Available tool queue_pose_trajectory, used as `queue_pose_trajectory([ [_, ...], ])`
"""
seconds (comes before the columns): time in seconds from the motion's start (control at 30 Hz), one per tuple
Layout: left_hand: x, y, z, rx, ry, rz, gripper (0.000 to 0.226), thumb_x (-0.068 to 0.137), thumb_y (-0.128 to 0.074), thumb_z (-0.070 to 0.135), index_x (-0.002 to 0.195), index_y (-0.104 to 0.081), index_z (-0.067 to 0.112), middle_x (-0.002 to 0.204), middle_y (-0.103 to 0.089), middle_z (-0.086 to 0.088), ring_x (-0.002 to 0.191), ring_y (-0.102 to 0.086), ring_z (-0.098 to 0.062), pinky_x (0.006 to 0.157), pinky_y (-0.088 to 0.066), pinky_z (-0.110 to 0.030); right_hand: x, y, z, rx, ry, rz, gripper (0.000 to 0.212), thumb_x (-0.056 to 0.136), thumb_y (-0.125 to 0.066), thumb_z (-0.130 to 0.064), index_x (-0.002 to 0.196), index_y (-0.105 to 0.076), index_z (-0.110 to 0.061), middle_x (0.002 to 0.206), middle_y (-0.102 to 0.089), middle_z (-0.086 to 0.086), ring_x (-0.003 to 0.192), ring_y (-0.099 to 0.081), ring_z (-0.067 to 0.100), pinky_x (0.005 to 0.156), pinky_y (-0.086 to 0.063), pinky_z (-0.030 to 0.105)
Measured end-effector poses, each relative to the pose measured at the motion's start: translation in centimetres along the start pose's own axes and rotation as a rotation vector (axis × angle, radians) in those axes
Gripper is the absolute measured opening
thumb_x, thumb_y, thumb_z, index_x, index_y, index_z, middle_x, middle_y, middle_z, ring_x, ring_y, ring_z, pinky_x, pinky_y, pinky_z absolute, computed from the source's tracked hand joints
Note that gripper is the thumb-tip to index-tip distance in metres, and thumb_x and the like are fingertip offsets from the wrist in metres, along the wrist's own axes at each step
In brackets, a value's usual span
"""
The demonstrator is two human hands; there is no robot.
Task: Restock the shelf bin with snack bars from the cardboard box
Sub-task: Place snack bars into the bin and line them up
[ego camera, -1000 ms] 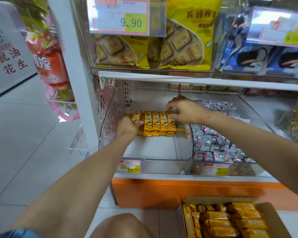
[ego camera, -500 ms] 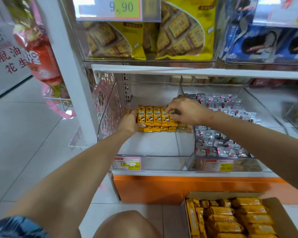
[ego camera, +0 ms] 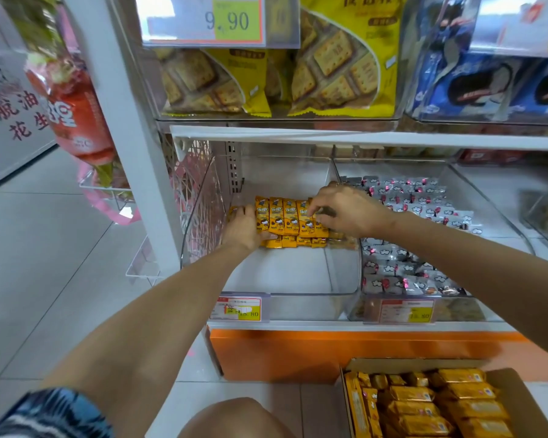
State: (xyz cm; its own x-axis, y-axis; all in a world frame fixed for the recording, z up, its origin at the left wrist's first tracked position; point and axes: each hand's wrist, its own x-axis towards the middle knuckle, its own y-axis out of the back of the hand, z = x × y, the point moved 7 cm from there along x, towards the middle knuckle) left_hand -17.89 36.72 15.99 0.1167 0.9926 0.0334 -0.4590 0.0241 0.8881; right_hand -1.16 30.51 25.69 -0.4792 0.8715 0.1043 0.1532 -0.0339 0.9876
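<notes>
Fingers (ego camera: 317,207) of right hand (ego camera: 348,213) bent down, tips pinching the top of the bar at the right end of the row of snack bars (ego camera: 285,220). Probably seating that bar square against its neighbours. Left hand (ego camera: 244,228) at the opposite end: fingers (ego camera: 238,212) laid fairly straight against the row's left end, thumb along the low front edge, nothing enclosed. Judged a brace against sliding or toppling leftward during the pressing at the right end.

Row between the two sets of fingers, bars side by side, labels toward the camera, resting on a lower layer of the same wrappers. Upright or leaning back: cannot tell. All of it at the rear of the clear shelf bin (ego camera: 298,306). Only that rear strip filled, so restocking judged early.

Just beyond the right knuckles, across the clear divider: neighbouring bin of grey-wrapped sweets (ego camera: 408,216). Well below both wrists, on the floor: open cardboard box (ego camera: 408,363), many more orange bars (ego camera: 424,409) lying flat inside.

Next, as a judgement: let go, reach down for another handful. Risk: row tipping forward on lifting both hands.
</notes>
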Motion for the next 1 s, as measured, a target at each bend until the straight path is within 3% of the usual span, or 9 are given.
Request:
queue_pose_trajectory([
  [0.13,0.0,-0.3,-0.2,-0.01,0.0,-0.024,0.088,0.068,-0.08,0.039,0.133,-0.032,0.004,0.134,-0.038,-0.018,0.126,-0.039,-0.032,0.102,-0.037,-0.041,0.0,-0.1,0.0,0.013,-0.005,-0.001,0.021,0.093,-0.051,-0.02,0.109,-0.065,-0.021,0.107,-0.059,0.0,0.097,-0.052,0.012,0.082,-0.038,0.026],
  [0.27,-0.2,-0.7,0.3,0.184,-0.05,-0.016,0.104,0.057,-0.083,0.049,0.132,-0.028,0.001,0.132,-0.037,-0.017,0.126,-0.036,-0.03,0.105,-0.035,-0.039,-0.1,0.0,0.2,0.014,-0.017,0.002,0.022,0.093,-0.05,-0.02,0.109,-0.065,-0.022,0.107,-0.059,-0.001,0.099,-0.053,0.014,0.083,-0.036,0.025],
  [0.47,-0.2,-0.7,0.8,0.287,-0.051,0.029,0.099,0.06,-0.079,0.055,0.127,-0.031,0.002,0.128,-0.04,-0.016,0.121,-0.04,-0.027,0.099,-0.04,-0.035,-0.1,0.1,-0.1,0.008,-0.016,0.006,0.022,0.093,-0.051,-0.017,0.109,-0.066,-0.02,0.108,-0.059,0.0,0.09,-0.044,0.006,0.079,-0.033,0.022],
  [0.63,-1.1,0.0,1.0,0.284,-0.015,-0.018,0.101,0.061,-0.079,0.055,0.13,-0.03,0.001,0.131,-0.038,-0.016,0.124,-0.037,-0.028,0.099,-0.039,-0.037,-0.5,0.6,-0.4,0.015,-0.031,0.014,0.021,0.093,-0.052,-0.021,0.11,-0.065,-0.019,0.105,-0.058,0.002,0.091,-0.047,0.01,0.079,-0.036,0.024],
  [0.73,-3.1,1.9,1.9,0.19,-0.023,-0.022,0.084,0.072,-0.074,0.047,0.132,-0.033,0.004,0.133,-0.038,-0.014,0.126,-0.037,-0.029,0.096,-0.039,-0.039,-1.5,1.3,-0.8,0.063,-0.024,0.067,0.021,0.091,-0.056,-0.022,0.109,-0.066,-0.019,0.103,-0.061,0.003,0.101,-0.052,0.018,0.085,-0.039,0.028],
  [0.8,-4.9,3.4,3.5,0.115,-0.136,-0.009,0.064,0.08,-0.069,0.037,0.129,-0.041,0.007,0.129,-0.045,-0.012,0.122,-0.043,-0.029,0.095,-0.042,-0.04,-3.2,2.1,-1.4,0.126,0.006,0.117,0.019,0.09,-0.059,-0.021,0.107,-0.067,-0.018,0.101,-0.061,-0.001,0.1,-0.051,0.017,0.087,-0.039,0.03],
  [0.9,-9.6,5.0,7.2,-0.045,-0.409,-0.061,0.033,0.084,-0.066,0.022,0.112,-0.055,0.01,0.109,-0.058,-0.004,0.098,-0.058,-0.021,0.081,-0.046,-0.031,-7.9,3.7,-2.8,0.218,0.037,0.202,0.019,0.088,-0.064,-0.017,0.106,-0.068,-0.018,0.099,-0.059,-0.006,0.095,-0.053,0.012,0.087,-0.039,0.026],
  [1.0,-15.6,5.4,10.2,-0.166,-0.597,-0.203,0.024,0.086,-0.064,0.011,0.109,-0.058,0.013,0.094,-0.06,0.005,0.077,-0.055,-0.008,0.067,-0.043,-0.022,-14.2,4.4,-3.7,0.325,-0.004,0.246,0.022,0.086,-0.065,-0.012,0.107,-0.067,-0.02,0.096,-0.06,-0.014,0.085,-0.058,0.006,0.077,-0.048,0.021],
])
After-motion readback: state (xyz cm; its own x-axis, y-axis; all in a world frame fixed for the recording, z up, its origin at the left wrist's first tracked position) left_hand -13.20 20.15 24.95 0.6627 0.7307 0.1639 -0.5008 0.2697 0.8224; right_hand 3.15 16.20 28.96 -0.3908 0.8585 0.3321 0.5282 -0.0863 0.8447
